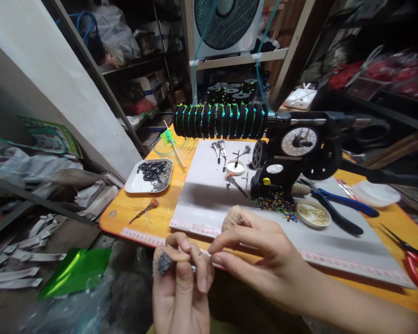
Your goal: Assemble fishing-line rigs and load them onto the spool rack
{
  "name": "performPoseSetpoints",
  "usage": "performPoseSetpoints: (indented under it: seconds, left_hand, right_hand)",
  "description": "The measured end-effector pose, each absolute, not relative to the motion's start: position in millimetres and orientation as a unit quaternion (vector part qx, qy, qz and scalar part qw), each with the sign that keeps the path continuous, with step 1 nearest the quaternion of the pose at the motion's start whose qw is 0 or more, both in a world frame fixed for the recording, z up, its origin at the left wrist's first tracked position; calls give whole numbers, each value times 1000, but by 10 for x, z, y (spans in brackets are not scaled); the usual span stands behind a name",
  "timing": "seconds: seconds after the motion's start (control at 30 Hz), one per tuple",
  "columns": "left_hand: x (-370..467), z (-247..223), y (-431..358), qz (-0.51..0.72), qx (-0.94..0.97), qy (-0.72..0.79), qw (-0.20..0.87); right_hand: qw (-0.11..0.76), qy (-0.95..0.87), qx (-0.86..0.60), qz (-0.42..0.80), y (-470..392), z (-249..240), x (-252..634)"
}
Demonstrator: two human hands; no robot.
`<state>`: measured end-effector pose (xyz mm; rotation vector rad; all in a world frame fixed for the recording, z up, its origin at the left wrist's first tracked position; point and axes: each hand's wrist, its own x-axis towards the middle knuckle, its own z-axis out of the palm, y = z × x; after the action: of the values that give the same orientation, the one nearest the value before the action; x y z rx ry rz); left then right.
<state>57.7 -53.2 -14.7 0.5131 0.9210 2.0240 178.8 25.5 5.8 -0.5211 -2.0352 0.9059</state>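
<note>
My left hand (183,287) is at the bottom middle, palm up, its thumb and fingers pinched on a small grey tufted piece (164,262). My right hand (264,255) comes in from the right, with thumb and forefinger together close to the left fingertips. What the right fingertips hold is too small to make out. A beige wrapping (234,218) covers one right finger. Beyond the hands a black machine (282,171) carries a row of black rings (219,121) with green and blue cord. Several grey tufted pieces (222,149) lie by a small white dish (235,167).
A white tray (128,183) of dark beads stands at the left of the orange table (116,218). Blue-handled pliers (348,202), a bead dish (313,224) and red-handled scissors (413,271) lie at the right. Loose coloured beads surround the machine's base.
</note>
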Motion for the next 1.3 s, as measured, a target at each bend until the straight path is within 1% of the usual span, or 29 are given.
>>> performPoseSetpoints:
  seconds: [0.63,0.77,0.87,0.97,1.1,1.13,1.23,1.3]
  left_hand:
    - [729,-138,-560,799,208,390,406]
    - [697,-212,-568,815,221,358,398]
    - [596,-245,-545,822,277,306,392]
    - [476,-207,-489,838,309,280,351]
    - [342,-168,-427,861,251,352,266]
    - [322,-180,-419,853,252,368,272]
    - [339,-244,-403,797,305,378,359]
    - [419,-261,-381,765,321,396,393]
  right_hand:
    - [419,-802,-193,381,223,108,1788]
    - [423,-802,-185,378,190,157,1784]
    - [431,-809,-178,356,209,184,1790]
    - [432,-817,-171,340,254,206,1814]
    - [440,-802,-184,359,290,199,1854]
    - [442,-794,-190,371,291,191,1858]
    - [447,-775,-197,400,291,176,1854]
    - [452,-772,-196,401,285,185,1843]
